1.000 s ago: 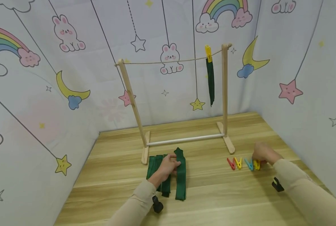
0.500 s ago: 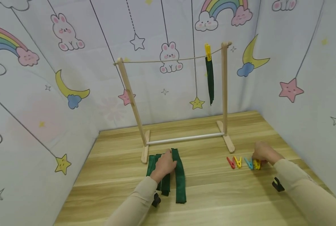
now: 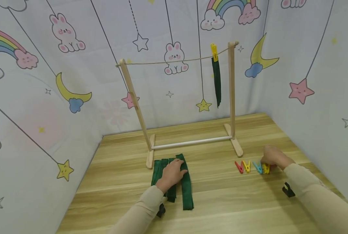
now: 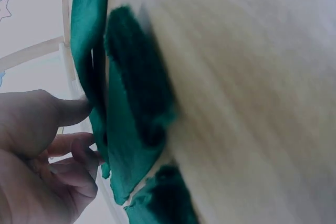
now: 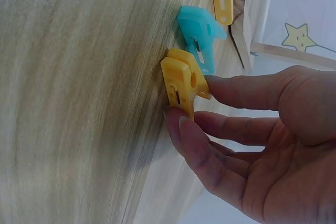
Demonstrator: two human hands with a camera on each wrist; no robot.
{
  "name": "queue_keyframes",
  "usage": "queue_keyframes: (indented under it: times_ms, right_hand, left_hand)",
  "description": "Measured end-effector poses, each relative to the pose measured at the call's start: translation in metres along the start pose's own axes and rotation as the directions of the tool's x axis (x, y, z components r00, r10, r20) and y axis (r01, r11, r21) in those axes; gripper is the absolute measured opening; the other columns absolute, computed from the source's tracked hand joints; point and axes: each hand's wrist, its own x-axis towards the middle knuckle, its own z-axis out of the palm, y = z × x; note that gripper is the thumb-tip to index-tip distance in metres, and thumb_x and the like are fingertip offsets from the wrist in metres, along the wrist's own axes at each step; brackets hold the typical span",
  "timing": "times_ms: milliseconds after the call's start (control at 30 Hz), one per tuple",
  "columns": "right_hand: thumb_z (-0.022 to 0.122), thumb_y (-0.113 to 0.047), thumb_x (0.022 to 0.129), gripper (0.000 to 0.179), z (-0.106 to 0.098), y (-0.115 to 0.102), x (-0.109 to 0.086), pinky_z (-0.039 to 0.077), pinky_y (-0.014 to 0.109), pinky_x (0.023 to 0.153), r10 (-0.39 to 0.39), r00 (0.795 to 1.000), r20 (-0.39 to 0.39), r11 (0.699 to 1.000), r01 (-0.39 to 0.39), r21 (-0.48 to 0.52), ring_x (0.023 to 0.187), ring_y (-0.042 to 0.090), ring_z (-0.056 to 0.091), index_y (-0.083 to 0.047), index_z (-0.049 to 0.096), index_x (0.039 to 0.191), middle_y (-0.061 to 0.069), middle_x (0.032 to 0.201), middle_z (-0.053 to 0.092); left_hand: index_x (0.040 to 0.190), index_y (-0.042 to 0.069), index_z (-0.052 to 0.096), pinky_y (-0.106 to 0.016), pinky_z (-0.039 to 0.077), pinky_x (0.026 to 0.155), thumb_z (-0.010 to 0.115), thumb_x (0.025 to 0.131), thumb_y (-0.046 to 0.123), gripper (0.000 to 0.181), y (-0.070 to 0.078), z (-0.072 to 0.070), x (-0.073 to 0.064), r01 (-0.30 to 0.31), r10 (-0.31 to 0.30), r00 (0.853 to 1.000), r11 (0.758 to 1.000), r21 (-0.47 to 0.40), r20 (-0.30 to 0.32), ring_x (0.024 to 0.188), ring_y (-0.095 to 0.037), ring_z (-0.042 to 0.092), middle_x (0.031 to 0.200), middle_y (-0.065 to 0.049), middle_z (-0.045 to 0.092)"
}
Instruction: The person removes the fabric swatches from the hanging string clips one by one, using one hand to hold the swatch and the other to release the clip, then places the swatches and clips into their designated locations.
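My left hand (image 3: pixel 172 174) lies over several dark green cloth strips on the table. Its fingertips rest at the top of the rightmost strip (image 3: pixel 187 191), with thumb and fingers spread apart. In the left wrist view, thumb and fingertips meet the edge of a green strip (image 4: pixel 86 35). On the right, my right hand (image 3: pixel 274 157) pinches a yellow clothespin (image 5: pixel 181 80) between thumb and fingers, low at the tabletop. Next to it lies a blue clothespin (image 3: pixel 258 167). Farther left are another yellow clothespin (image 3: pixel 246 167) and a red clothespin (image 3: pixel 239 167).
Behind the hands stands a wooden frame (image 3: pixel 232 94) with a cord (image 3: pixel 150 63) across its top and a white bar (image 3: pixel 191 142) below. A yellow clothespin (image 3: pixel 214 52) holds a dark green strip (image 3: pixel 217 83) on the cord. Patterned cloth walls (image 3: pixel 103 19) enclose the table.
My left hand has shifted over the rightmost strip, whose top end has moved left so it lies slanted. The right hand stays at the yellow clothespin.
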Motion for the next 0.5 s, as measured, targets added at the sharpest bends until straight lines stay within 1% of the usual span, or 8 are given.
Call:
queue_keyframes:
  times_ms: [33, 67, 167, 267, 367, 500]
  right_hand:
    - [0.063, 0.000, 0.083, 0.022, -0.0006, 0.0004, 0.0000, 0.049, 0.023, 0.046, -0.004, 1.000, 0.002, 1.000, 0.004, -0.004, 0.046, 0.012, 0.057, -0.001, 0.056, 0.063, 0.008, 0.058, 0.058]
    - [0.063, 0.000, 0.084, 0.023, -0.0014, 0.0007, -0.0002, 0.049, 0.023, 0.046, -0.008, 1.000, 0.002, 1.000, 0.008, -0.009, 0.046, 0.012, 0.057, -0.002, 0.055, 0.062, 0.008, 0.058, 0.058]
    - [0.062, 0.001, 0.083, 0.024, -0.0032, 0.0009, -0.0009, 0.048, 0.022, 0.045, -0.016, 1.000, 0.002, 1.000, 0.016, -0.023, 0.045, 0.011, 0.056, -0.004, 0.054, 0.060, 0.007, 0.057, 0.057]
    - [0.061, 0.000, 0.082, 0.028, -0.0032, 0.0002, -0.0006, 0.044, 0.019, 0.043, -0.024, 1.000, 0.000, 0.999, 0.024, -0.034, 0.043, 0.010, 0.052, -0.007, 0.052, 0.056, 0.003, 0.052, 0.055]
    - [0.061, -0.001, 0.082, 0.030, -0.0022, -0.0005, 0.0003, 0.040, 0.018, 0.042, -0.030, 1.000, 0.003, 0.999, 0.030, -0.042, 0.042, 0.008, 0.049, -0.008, 0.052, 0.055, -0.001, 0.049, 0.051]
    - [0.061, -0.001, 0.081, 0.026, -0.0004, -0.0010, 0.0023, 0.038, 0.018, 0.042, -0.029, 1.000, 0.006, 0.999, 0.029, -0.040, 0.041, 0.007, 0.046, -0.006, 0.054, 0.056, -0.003, 0.047, 0.048]
  left_hand:
    - [0.134, 0.004, 0.062, -0.051, 0.053, 0.086, 0.071, 0.095, 0.028, 0.047, -0.0002, 0.0001, -0.0006, 0.003, -0.003, 1.000, 1.000, -0.004, 0.005, 0.120, -0.036, 0.059, 0.139, -0.016, 0.056]
    - [0.134, 0.005, 0.062, -0.050, 0.054, 0.084, 0.071, 0.095, 0.028, 0.046, -0.0001, 0.0000, -0.0011, 0.006, -0.006, 1.000, 1.000, -0.009, 0.011, 0.119, -0.036, 0.059, 0.139, -0.015, 0.057]
    - [0.134, 0.006, 0.062, -0.047, 0.056, 0.075, 0.072, 0.094, 0.028, 0.047, -0.0004, -0.0011, -0.0026, 0.009, -0.009, 1.000, 1.000, -0.005, 0.025, 0.111, -0.034, 0.064, 0.137, -0.013, 0.059]
    - [0.133, 0.006, 0.062, -0.044, 0.056, 0.070, 0.073, 0.093, 0.028, 0.047, -0.0012, -0.0023, -0.0042, 0.012, -0.013, 0.999, 1.000, 0.025, 0.038, 0.107, -0.033, 0.065, 0.135, -0.013, 0.061]
    - [0.132, 0.006, 0.063, -0.044, 0.057, 0.072, 0.073, 0.093, 0.028, 0.046, -0.0019, -0.0035, -0.0062, 0.015, -0.017, 0.999, 0.999, 0.050, 0.045, 0.110, -0.034, 0.064, 0.136, -0.014, 0.060]
    - [0.132, 0.005, 0.063, -0.044, 0.057, 0.074, 0.073, 0.094, 0.027, 0.046, -0.0028, -0.0049, -0.0088, 0.020, -0.022, 0.999, 0.999, 0.048, 0.049, 0.113, -0.034, 0.063, 0.137, -0.014, 0.059]
